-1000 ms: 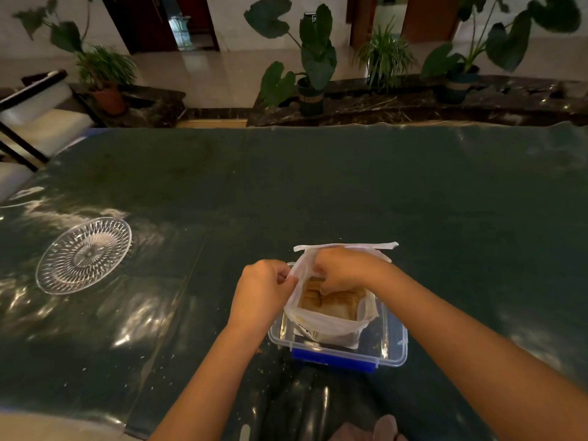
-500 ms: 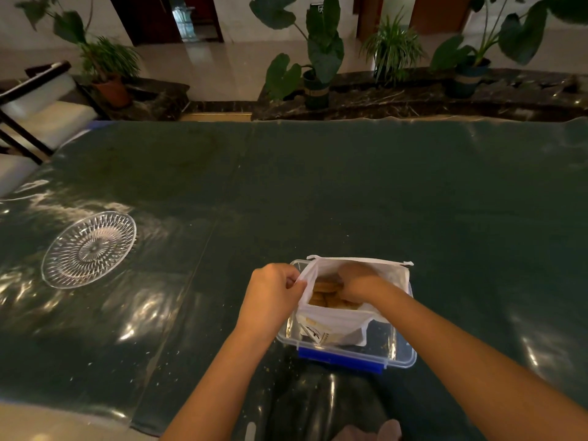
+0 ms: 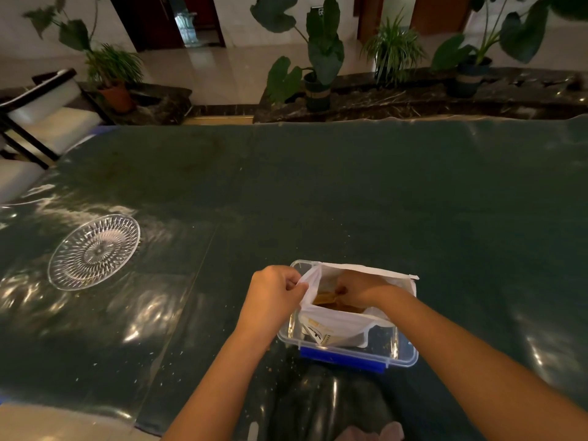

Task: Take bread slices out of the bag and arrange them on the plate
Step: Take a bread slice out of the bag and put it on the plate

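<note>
Both hands work at the white bag (image 3: 337,323) in the clear box (image 3: 404,361): left hand (image 3: 274,296) pinches its rim, right hand (image 3: 359,286) reaches inside onto the bread slices (image 3: 324,297), its grip hidden, while the glass plate (image 3: 94,251) lies well apart, far left.

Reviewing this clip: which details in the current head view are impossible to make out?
- How many bread slices there are: bag walls and right hand cover most of them.
- Whether the right hand's fingers grip a slice: hidden inside the bag.
- Print on the bag: too small, dim.
- Any crumbs on the glass plate: lost in its cut pattern and glare.
- Container floor: hidden under the bag.
</note>
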